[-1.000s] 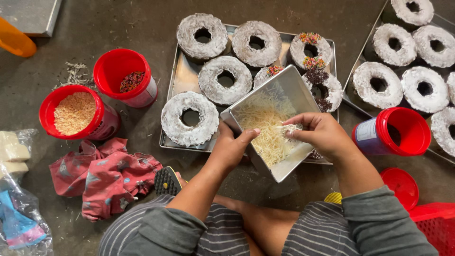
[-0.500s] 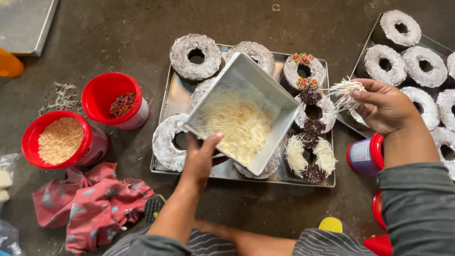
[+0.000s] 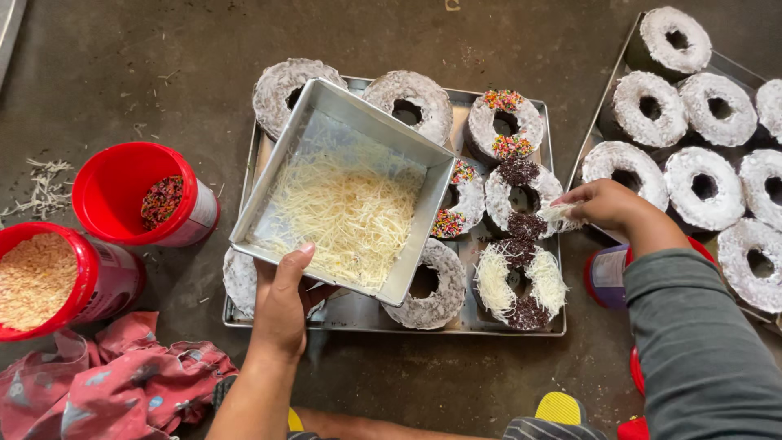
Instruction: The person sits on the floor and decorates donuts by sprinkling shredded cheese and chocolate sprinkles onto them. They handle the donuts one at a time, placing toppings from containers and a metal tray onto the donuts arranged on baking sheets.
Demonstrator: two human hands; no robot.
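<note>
Two hands (image 3: 281, 305) (image 3: 607, 204) over crowded tray (image 3: 358, 314) edge

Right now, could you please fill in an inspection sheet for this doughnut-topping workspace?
Surface: dark, gritty floor, with loose pale shreds at the far left.
Job's things: square metal pan of shredded cheese; metal tray of doughnuts, some plain sugared, some with sprinkles or cheese; cheese-topped doughnut.
Clutter: red tub of chocolate sprinkles; red tub of pale crumbs; crumpled red cloth.
Hands: left hand grips the pan's near edge; right hand pinches cheese shreds over the tray.
Cables: nothing seen.
Surroundings: second tray of sugared doughnuts on the right.
</note>
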